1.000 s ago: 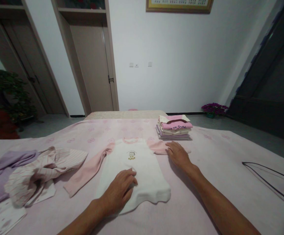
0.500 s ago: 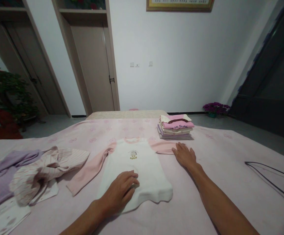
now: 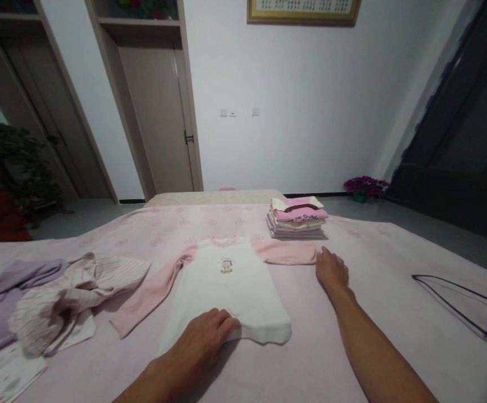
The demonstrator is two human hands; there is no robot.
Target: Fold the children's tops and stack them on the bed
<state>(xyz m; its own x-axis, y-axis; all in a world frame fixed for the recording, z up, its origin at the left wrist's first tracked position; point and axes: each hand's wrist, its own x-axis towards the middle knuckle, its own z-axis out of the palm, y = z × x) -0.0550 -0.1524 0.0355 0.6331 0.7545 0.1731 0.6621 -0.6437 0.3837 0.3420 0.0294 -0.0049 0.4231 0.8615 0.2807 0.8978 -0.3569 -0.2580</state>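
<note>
A child's long-sleeved shirt [image 3: 235,294], white with pink sleeves and a small printed motif on the chest, lies spread out front side up. My left hand [image 3: 207,336] rests on its lower part near the hem, fingers stretched over the cloth. At the cuff of the sleeve on the right, my right hand [image 3: 331,268] has its fingers closed on the sleeve's end, which lies straight out to the side. The other sleeve slants down to the left.
Crumpled clothes [image 3: 59,302], purple, striped and white, lie on the left. A stack of folded clothes [image 3: 298,218] stands beyond the right sleeve. A black wire hanger [image 3: 457,302] lies at the right on the pink bedcover [image 3: 302,369].
My right hand has moved outward to the cuff, and the right sleeve now lies straighter. My left hand has slid down toward the hem. The view has shifted slightly.
</note>
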